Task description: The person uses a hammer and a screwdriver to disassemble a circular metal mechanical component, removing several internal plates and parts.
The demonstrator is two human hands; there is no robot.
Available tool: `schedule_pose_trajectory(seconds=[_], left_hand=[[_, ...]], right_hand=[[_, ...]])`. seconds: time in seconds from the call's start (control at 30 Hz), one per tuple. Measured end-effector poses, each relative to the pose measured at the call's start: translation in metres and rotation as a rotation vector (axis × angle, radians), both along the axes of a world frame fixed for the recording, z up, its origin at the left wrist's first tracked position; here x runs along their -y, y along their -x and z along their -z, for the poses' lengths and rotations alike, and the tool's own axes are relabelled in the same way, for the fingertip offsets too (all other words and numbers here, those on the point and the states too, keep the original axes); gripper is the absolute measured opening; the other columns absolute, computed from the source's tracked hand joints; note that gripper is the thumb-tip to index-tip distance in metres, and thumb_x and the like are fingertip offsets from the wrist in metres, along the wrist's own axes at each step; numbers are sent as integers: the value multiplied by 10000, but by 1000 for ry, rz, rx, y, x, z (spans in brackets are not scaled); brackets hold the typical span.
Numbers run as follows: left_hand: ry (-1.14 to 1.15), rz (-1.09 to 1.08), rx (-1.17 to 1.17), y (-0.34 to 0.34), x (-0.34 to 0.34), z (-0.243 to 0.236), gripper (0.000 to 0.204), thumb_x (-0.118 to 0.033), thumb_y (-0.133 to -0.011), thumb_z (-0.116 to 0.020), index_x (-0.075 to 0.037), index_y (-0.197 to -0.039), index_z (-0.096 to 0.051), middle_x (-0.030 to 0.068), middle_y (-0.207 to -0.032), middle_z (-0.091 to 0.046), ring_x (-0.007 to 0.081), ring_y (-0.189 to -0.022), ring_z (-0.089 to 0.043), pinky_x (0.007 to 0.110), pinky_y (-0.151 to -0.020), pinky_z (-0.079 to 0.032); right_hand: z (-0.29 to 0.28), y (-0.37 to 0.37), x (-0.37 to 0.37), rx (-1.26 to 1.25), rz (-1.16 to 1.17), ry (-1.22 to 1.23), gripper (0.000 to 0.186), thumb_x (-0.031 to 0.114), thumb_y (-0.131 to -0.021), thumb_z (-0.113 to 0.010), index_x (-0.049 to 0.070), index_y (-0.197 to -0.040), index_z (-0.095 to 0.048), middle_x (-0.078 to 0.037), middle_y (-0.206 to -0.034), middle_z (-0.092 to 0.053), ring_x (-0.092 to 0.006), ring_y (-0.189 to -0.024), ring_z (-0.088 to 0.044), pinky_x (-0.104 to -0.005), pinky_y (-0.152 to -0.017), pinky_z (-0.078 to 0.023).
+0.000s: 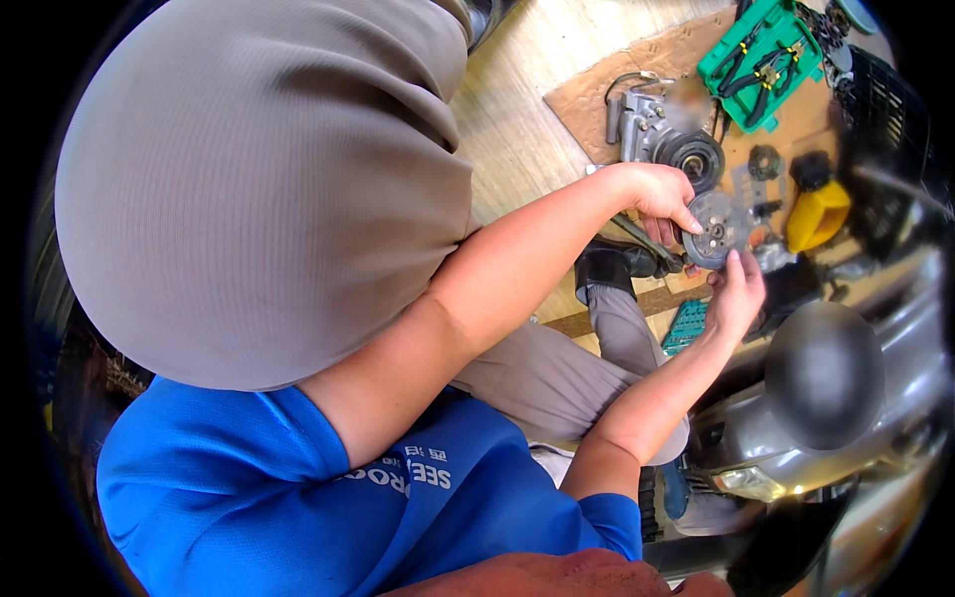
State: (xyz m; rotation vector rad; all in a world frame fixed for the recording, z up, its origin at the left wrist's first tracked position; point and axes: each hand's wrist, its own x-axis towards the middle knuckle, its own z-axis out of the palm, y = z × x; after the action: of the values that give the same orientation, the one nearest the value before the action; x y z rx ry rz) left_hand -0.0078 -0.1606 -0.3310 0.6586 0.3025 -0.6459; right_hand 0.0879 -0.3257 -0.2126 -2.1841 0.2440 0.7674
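Both hands hold a round grey clutch plate (718,227), a disc with a hub and small holes in its face. My left hand (662,202) has it at the far left side, thumb on the face and fingers curled below. At the near right rim, the fingertips of my right hand (736,292) pinch the edge. Just beyond my left hand lies a metal compressor (642,124) with a hose. Its black grooved pulley (693,159) faces toward me, close to the plate.
Cardboard (582,104) lies under the parts. An open green tool case (771,15) holds several pliers. Nearby are a yellow bottle (818,217), a dark toothed ring (764,162), a teal case (686,328) and a black crate (890,114). A silver car front (900,348) stands at right; my shoe (607,265) is near.
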Motion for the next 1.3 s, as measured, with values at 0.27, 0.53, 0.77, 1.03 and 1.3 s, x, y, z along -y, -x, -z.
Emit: schedule_pose_trajectory(seconds=[0.27, 0.53, 0.77, 1.03, 1.3], left_hand=[[-69, 76, 22, -1, -6, -3, 453, -326, -877, -676, 96, -1013, -580, 188, -939, -682, 259, -798, -704, 348, -660, -589], [-133, 132, 61, -1, -5, -1, 466, -349, -893, -647, 92, -1025, -578, 170, -956, -682, 236, -807, -699, 342, -669, -584], [-141, 187, 87, -3, -4, 0, 423, -342, -907, -627, 57, -1041, -586, 152, -985, -679, 231, -819, -696, 345, -676, -580], [-59, 136, 40, -3, 6, -7, 625, -198, -879, -666, -14, -1392, -359, 170, -1019, -669, 248, -803, -696, 372, -657, -593], [41, 44, 40, -2, 3, -11, 652, -198, -884, -665, -28, -1416, -328, 194, -1020, -662, 255, -814, -696, 372, -656, -594]], right_hand=[[-4, 1, -7, 20, 40, -7, 314, 41, -887, -609, -122, -1148, -548, -112, -874, -639, -124, -597, -534, -233, -507, -411], [-18, 6, -20, 85, -44, -1, 321, 34, -867, -641, -122, -1135, -558, -101, -819, -654, -111, -534, -542, -216, -462, -395], [-25, 12, -32, 130, -65, 87, 307, 20, -853, -647, -108, -1123, -580, -80, -810, -653, -84, -532, -528, -203, -451, -374], [-27, 16, -34, 132, -146, 164, 319, -7, -850, -641, -120, -1140, -572, -69, -860, -652, -78, -671, -567, -193, -571, -429], [-42, 20, -39, 106, -184, 70, 349, -63, -849, -615, -124, -1183, -534, -124, -1000, -654, -138, -868, -623, -237, -771, -503]])
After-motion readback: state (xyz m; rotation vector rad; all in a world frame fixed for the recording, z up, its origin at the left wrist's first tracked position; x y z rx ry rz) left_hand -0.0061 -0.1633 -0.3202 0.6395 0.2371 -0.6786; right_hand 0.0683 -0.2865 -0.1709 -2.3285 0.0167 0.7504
